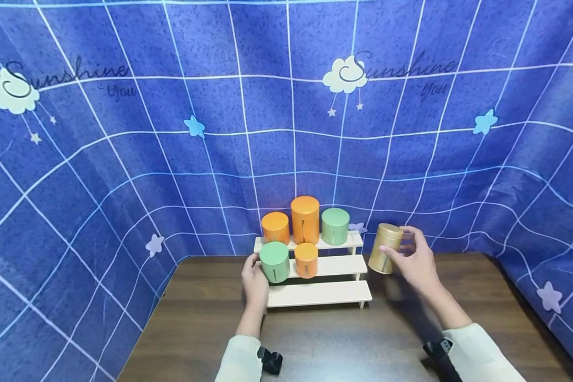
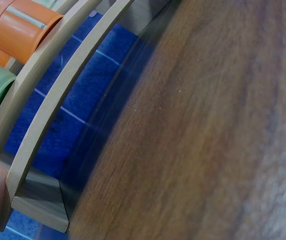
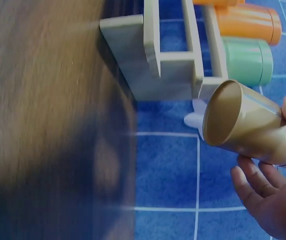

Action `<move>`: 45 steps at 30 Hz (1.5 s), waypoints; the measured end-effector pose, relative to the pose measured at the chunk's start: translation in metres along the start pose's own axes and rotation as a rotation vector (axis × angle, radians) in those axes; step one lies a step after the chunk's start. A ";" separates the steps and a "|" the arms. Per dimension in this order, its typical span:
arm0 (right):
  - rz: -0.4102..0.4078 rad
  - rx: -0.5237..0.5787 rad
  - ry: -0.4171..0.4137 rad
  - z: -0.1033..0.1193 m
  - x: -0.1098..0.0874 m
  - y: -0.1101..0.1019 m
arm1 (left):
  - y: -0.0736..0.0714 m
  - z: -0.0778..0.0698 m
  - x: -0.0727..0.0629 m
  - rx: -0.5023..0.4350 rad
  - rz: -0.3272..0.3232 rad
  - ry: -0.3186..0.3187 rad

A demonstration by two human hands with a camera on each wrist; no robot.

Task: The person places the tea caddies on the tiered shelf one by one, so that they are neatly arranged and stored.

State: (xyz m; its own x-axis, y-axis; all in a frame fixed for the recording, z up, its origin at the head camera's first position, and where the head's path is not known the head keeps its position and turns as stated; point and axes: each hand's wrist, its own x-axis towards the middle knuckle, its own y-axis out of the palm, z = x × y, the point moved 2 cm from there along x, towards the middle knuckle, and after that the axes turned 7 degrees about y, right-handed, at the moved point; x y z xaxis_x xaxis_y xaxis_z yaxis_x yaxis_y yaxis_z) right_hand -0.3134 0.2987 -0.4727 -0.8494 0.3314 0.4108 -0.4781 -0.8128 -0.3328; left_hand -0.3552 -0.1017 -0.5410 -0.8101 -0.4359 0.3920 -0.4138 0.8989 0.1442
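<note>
My right hand (image 1: 417, 262) holds a gold cylindrical canister (image 1: 384, 249) between thumb and fingers, to the right of a three-tier pale wooden display stand (image 1: 320, 295). The canister leans slightly in the head view, its round bottom turned toward the right wrist camera. At the stand's left end, my left hand (image 1: 255, 284) grips its side, with some fingers hidden behind it. On the top tier stand a short orange canister (image 1: 275, 228), a tall orange one (image 1: 305, 220) and a green one (image 1: 335, 226). A green canister (image 1: 274, 262) and a small orange one (image 1: 306, 260) occupy the middle tier.
The stand rests on a dark brown wooden table (image 1: 196, 318). Behind and around it hangs a blue gridded cloth (image 1: 267, 106) with clouds and stars. Each wrist wears a black strap device, the left one (image 1: 270, 361) beside the sleeve.
</note>
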 end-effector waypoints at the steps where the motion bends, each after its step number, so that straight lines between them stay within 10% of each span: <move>1: 0.007 0.010 -0.004 0.001 -0.001 0.002 | 0.000 -0.001 0.000 0.002 0.001 -0.003; 14: 0.108 0.138 -0.104 0.056 -0.030 0.016 | -0.005 -0.038 -0.011 0.005 0.044 0.006; 25: 0.178 0.186 -0.154 0.034 -0.030 0.041 | 0.000 0.004 0.000 -0.024 0.007 -0.015; 45: 0.249 0.221 -0.283 0.085 -0.046 0.057 | -0.002 0.003 0.001 -0.006 -0.006 0.004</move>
State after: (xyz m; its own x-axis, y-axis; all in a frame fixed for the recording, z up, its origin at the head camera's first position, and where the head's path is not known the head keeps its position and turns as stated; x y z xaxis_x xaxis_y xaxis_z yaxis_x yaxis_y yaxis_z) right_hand -0.2829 0.1968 -0.4382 -0.8233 -0.0075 0.5676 -0.1807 -0.9444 -0.2746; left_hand -0.3564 -0.1038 -0.5431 -0.8057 -0.4415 0.3950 -0.4163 0.8963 0.1525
